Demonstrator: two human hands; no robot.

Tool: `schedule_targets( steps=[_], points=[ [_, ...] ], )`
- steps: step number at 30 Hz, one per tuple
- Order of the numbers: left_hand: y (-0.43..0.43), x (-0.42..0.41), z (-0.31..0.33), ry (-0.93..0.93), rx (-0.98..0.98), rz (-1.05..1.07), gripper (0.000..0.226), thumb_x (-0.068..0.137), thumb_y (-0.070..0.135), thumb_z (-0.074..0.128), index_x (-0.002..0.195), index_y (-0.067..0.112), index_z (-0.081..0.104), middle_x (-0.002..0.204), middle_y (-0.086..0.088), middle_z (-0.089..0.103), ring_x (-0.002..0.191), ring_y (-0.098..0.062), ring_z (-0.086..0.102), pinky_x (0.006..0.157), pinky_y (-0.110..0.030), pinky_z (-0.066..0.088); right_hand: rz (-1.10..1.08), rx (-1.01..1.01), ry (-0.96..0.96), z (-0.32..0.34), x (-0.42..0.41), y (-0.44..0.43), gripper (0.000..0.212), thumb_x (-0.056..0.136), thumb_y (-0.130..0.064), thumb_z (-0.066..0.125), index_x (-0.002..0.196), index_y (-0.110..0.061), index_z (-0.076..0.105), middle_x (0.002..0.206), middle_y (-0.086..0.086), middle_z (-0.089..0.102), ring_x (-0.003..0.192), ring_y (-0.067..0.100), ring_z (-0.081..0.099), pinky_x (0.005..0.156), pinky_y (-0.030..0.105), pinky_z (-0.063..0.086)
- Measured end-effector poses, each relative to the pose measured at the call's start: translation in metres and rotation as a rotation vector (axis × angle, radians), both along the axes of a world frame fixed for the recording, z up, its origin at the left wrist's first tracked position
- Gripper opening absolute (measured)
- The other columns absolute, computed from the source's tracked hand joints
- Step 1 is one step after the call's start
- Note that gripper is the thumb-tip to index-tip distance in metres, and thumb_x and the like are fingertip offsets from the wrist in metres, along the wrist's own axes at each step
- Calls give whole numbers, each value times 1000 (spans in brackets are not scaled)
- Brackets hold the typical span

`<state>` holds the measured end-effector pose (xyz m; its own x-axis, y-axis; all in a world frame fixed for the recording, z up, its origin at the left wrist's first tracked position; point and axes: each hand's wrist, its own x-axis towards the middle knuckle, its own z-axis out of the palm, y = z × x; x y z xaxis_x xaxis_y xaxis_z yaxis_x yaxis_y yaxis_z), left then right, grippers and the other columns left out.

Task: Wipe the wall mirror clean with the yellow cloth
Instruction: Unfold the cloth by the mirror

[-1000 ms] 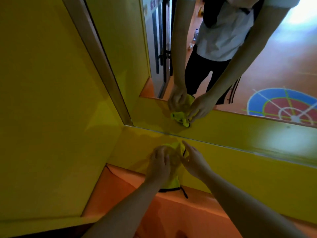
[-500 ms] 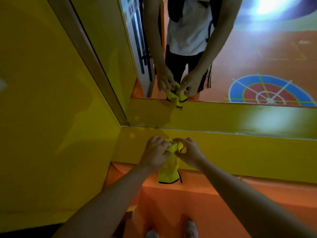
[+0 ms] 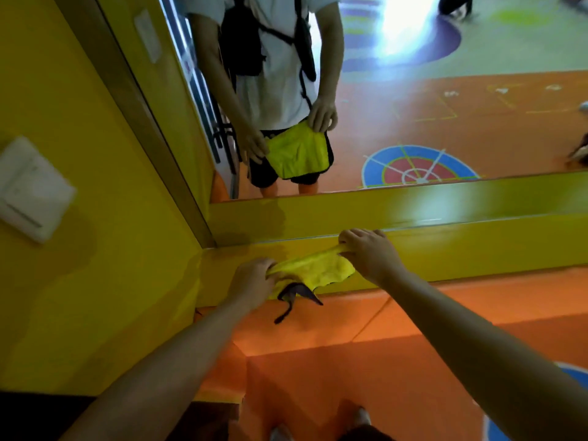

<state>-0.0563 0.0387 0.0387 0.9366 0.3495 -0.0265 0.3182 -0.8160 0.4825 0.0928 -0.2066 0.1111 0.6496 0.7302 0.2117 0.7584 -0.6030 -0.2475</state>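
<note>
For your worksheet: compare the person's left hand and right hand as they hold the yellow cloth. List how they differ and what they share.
The left hand sits lower and nearer the wall corner; the right hand is higher, by the mirror's bottom edge. The left bunches its edge of the yellow cloth; the right pinches its edge, pulled taut. Both grip the cloth, stretching it between them.

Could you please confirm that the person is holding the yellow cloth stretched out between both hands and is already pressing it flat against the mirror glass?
Not quite. The head view shows the black-edged yellow cloth stretched between the left hand and right hand, but it is not on the glass of the wall mirror. It is held in the air, in front of the yellow ledge below the mirror.
</note>
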Motion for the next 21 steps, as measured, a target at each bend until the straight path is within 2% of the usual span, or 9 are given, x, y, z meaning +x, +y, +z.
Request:
schedule_targets(
  steps=[2, 4, 8, 11, 13, 15, 17, 19, 21],
  points=[
    [1, 4, 8, 14, -161, 73, 23, 94, 21, 68, 115, 13, 68, 113, -11, 70, 104, -31, 65, 83, -37, 48, -46, 24, 103, 10, 13, -13, 25, 84, -18, 81, 105, -12, 70, 101, 9, 71, 88, 36, 70, 69, 40, 51],
    [-2, 12, 14, 28, -231, 107, 21, 96, 16, 66, 115, 8, 67, 111, -14, 68, 101, -32, 65, 76, -33, 46, -77, 41, 161, 16, 29, -23, 21, 88, -11, 76, 108, -8, 70, 106, 13, 70, 92, 38, 69, 72, 41, 51],
    [-9, 30, 27, 36, -310, 174, 18, 99, 22, 63, 106, 6, 64, 101, -19, 65, 94, -36, 63, 69, -32, 38, -169, 68, 246, 23, 59, -40, 10, 87, -7, 76, 89, 1, 72, 89, 20, 70, 85, 38, 68, 70, 40, 47],
    [-24, 44, 53, 71, -368, 218, 27, 103, 31, 58, 82, 15, 50, 73, -7, 49, 68, -26, 49, 60, -32, 38, -317, 6, 341, 37, 77, -47, 27, 91, -27, 75, 76, -6, 67, 85, 18, 67, 84, 35, 67, 65, 38, 42],
    [-36, 56, 74, 77, -494, 259, 29, 103, 27, 57, 84, 10, 44, 72, -4, 38, 66, -22, 42, 53, -26, 40, -386, 39, 422, 46, 80, -45, 39, 93, -31, 74, 64, -14, 54, 76, 16, 60, 75, 31, 59, 60, 35, 36],
    [-47, 69, 90, 58, -625, 283, 29, 102, 26, 60, 83, 11, 43, 75, -1, 34, 67, -21, 40, 56, -27, 36, -351, 85, 523, 48, 78, -35, 44, 94, -26, 72, 59, -17, 47, 64, 10, 52, 62, 24, 48, 53, 33, 30],
    [-60, 79, 102, 24, -723, 276, 23, 100, 28, 63, 88, 14, 49, 79, 1, 41, 69, -15, 45, 58, -27, 36, -294, 107, 637, 49, 73, -24, 44, 96, -21, 70, 58, -16, 48, 55, 2, 46, 54, 17, 45, 51, 29, 32],
    [-73, 84, 110, -18, -859, 303, 18, 99, 27, 66, 106, 12, 58, 89, 3, 52, 80, -11, 54, 60, -23, 45, -256, 133, 736, 48, 65, -14, 36, 96, -19, 68, 64, -12, 54, 55, 1, 45, 52, 15, 48, 50, 23, 40],
    [-85, 87, 114, -43, -987, 340, 12, 99, 21, 65, 101, 10, 61, 94, -1, 61, 89, -17, 62, 65, -24, 53, -204, 143, 786, 49, 56, -5, 31, 97, -20, 67, 69, -11, 55, 60, 2, 44, 53, 15, 47, 45, 18, 40]
  ],
)
